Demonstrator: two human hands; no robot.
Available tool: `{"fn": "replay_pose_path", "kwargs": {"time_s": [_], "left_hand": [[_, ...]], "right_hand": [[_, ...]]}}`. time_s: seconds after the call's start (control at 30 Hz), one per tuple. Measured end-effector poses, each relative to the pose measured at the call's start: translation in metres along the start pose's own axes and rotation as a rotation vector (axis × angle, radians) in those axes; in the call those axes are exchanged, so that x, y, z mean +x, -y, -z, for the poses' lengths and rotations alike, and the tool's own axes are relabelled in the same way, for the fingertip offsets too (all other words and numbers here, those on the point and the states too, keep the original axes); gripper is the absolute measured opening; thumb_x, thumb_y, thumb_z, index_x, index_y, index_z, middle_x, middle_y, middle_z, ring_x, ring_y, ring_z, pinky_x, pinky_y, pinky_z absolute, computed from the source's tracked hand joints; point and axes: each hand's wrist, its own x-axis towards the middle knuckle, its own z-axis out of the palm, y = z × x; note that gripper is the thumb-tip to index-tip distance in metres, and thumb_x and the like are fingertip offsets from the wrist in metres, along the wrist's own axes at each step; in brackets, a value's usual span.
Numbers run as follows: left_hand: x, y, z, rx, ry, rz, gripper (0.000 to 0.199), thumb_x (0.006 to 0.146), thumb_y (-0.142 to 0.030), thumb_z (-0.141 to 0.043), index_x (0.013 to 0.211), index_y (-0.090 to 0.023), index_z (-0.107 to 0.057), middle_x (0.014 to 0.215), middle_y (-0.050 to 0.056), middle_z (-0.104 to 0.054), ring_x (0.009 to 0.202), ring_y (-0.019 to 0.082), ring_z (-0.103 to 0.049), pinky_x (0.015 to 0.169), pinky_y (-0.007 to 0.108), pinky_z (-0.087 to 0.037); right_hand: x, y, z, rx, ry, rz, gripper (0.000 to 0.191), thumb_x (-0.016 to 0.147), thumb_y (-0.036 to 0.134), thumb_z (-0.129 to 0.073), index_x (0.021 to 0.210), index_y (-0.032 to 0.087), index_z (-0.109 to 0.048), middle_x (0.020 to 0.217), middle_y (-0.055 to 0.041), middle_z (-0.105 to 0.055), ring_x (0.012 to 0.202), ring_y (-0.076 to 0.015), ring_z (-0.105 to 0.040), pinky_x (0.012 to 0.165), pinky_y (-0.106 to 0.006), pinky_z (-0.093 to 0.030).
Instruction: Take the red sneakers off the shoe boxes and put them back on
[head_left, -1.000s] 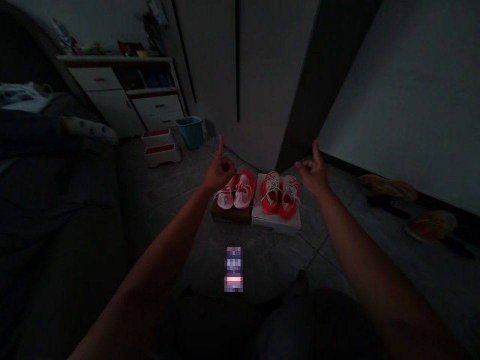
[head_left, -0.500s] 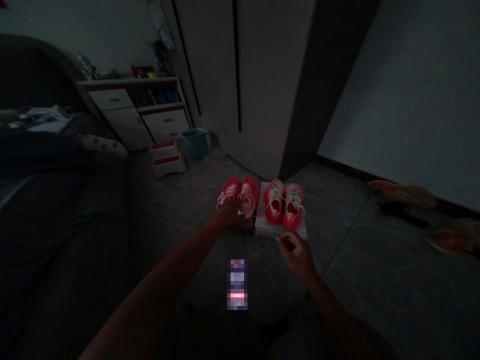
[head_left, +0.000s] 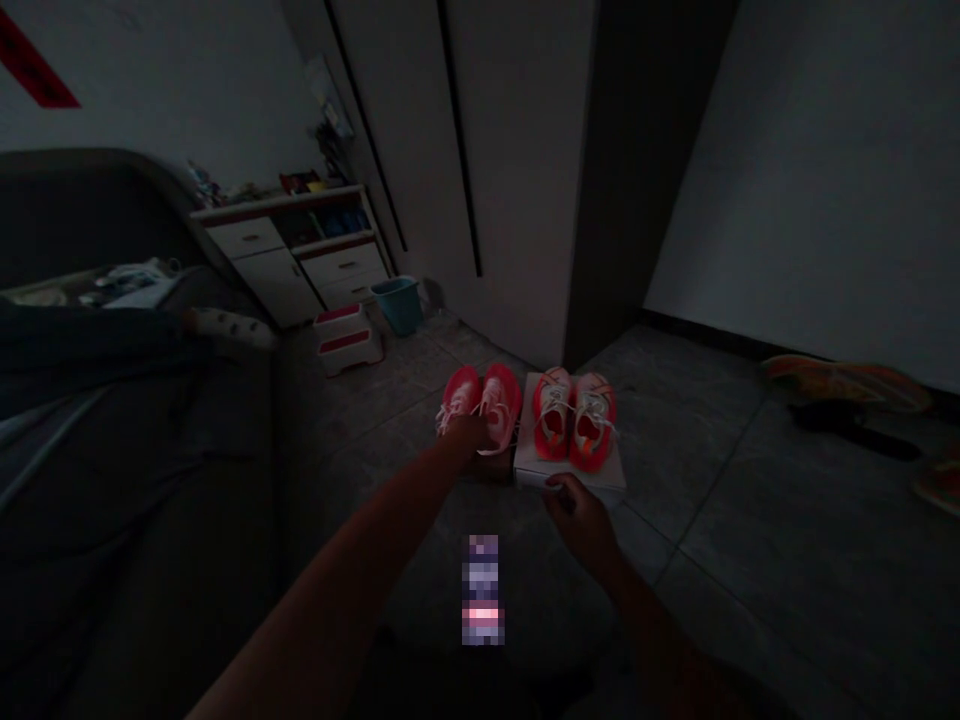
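The room is dim. A pink pair of sneakers (head_left: 484, 392) stands on a dark box (head_left: 496, 468) on the tiled floor. Beside it, to the right, a red-orange pair of sneakers (head_left: 574, 420) stands on a white box (head_left: 604, 478). My left hand (head_left: 466, 435) is stretched out onto the heels of the pink pair; its fingers are too dark to tell whether they grip. My right hand (head_left: 581, 515) has curled fingers at the front edge of the white box, touching it.
White wardrobe doors (head_left: 487, 150) rise right behind the shoes. At the left are a dark bed (head_left: 112, 450), a drawer unit (head_left: 292, 250), a small step stool (head_left: 346, 338) and a teal bucket (head_left: 397, 302). More shoes (head_left: 847, 385) lie by the right wall.
Both hands came down from raised, finger-pointing poses. The left one has reached the pink pair's heels and the right one moved in to the white box's front edge. The view tilted up a little.
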Motion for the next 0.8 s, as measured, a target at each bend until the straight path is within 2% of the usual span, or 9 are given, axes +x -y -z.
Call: {"fn": "replay_pose_path", "kwargs": {"time_s": [0.07, 0.17, 0.27, 0.4, 0.53, 0.67, 0.73, 0.8], "left_hand": [[0.006, 0.003, 0.001, 0.049, 0.103, 0.005, 0.071, 0.093, -0.062, -0.087, 0.154, -0.027, -0.078, 0.149, 0.018, -0.080, 0.141, 0.045, -0.072, 0.118, 0.055, -0.056], [0.010, 0.010, 0.001, 0.034, 0.122, -0.064, 0.066, 0.097, -0.059, -0.083, 0.154, -0.027, -0.078, 0.147, 0.016, -0.081, 0.137, 0.040, -0.076, 0.115, 0.046, -0.058], [0.005, 0.020, -0.005, 0.000, 0.070, -0.082, 0.075, 0.100, -0.065, -0.076, 0.164, -0.026, -0.070, 0.154, 0.018, -0.077, 0.141, 0.039, -0.074, 0.116, 0.045, -0.057], [-0.013, 0.032, -0.019, -0.109, -0.078, -0.013, 0.087, 0.100, -0.070, -0.072, 0.178, -0.037, -0.053, 0.167, 0.015, -0.068, 0.149, 0.039, -0.069, 0.118, 0.047, -0.056], [-0.032, 0.047, -0.027, -0.198, -0.177, 0.046, 0.082, 0.098, -0.066, -0.077, 0.173, -0.038, -0.060, 0.158, 0.014, -0.075, 0.140, 0.038, -0.075, 0.113, 0.045, -0.059], [-0.035, 0.084, -0.027, -0.333, -0.330, 0.056, 0.075, 0.100, -0.061, -0.078, 0.165, -0.026, -0.069, 0.148, 0.017, -0.080, 0.131, 0.037, -0.079, 0.106, 0.042, -0.061], [-0.030, 0.112, -0.022, -0.425, -0.432, 0.065, 0.066, 0.101, -0.059, -0.077, 0.150, -0.016, -0.078, 0.134, 0.019, -0.084, 0.123, 0.036, -0.080, 0.101, 0.039, -0.061], [-0.020, 0.144, -0.016, -0.524, -0.559, 0.063, 0.055, 0.099, -0.056, -0.079, 0.132, -0.012, -0.084, 0.121, 0.019, -0.086, 0.114, 0.034, -0.082, 0.097, 0.038, -0.062]], "right_hand": [[-0.001, 0.000, -0.001, -0.007, 0.023, -0.009, 0.043, 0.091, 0.066, -0.061, 0.106, 0.027, -0.071, 0.071, 0.0022, -0.065, 0.067, -0.0237, -0.066, 0.065, -0.034, -0.045], [0.001, -0.001, -0.003, -0.023, 0.052, -0.010, 0.043, 0.091, 0.064, -0.060, 0.107, 0.026, -0.071, 0.071, 0.0020, -0.066, 0.067, -0.0238, -0.066, 0.066, -0.034, -0.044], [0.005, -0.006, -0.008, -0.044, 0.089, -0.007, 0.045, 0.091, 0.064, -0.059, 0.109, 0.026, -0.072, 0.070, 0.0019, -0.066, 0.066, -0.0239, -0.065, 0.066, -0.034, -0.043], [0.010, -0.019, -0.015, -0.097, 0.135, -0.016, 0.044, 0.092, 0.063, -0.057, 0.110, 0.026, -0.072, 0.073, 0.0003, -0.069, 0.068, -0.0251, -0.068, 0.066, -0.035, -0.044], [0.013, -0.035, -0.020, -0.193, 0.202, -0.030, 0.042, 0.092, 0.060, -0.055, 0.109, 0.026, -0.073, 0.077, -0.0018, -0.073, 0.071, -0.0260, -0.070, 0.068, -0.036, -0.046], [0.013, -0.043, -0.025, -0.242, 0.272, -0.042, 0.046, 0.092, 0.060, -0.053, 0.111, 0.024, -0.074, 0.082, -0.0045, -0.076, 0.076, -0.0269, -0.073, 0.070, -0.037, -0.049], [0.014, -0.044, -0.027, -0.267, 0.288, -0.050, 0.048, 0.092, 0.060, -0.052, 0.113, 0.023, -0.075, 0.084, -0.0056, -0.077, 0.078, -0.0274, -0.075, 0.072, -0.037, -0.050], [0.014, -0.044, -0.030, -0.287, 0.309, -0.066, 0.047, 0.094, 0.059, -0.052, 0.114, 0.024, -0.076, 0.086, -0.0057, -0.079, 0.080, -0.0272, -0.076, 0.073, -0.038, -0.051]]}}
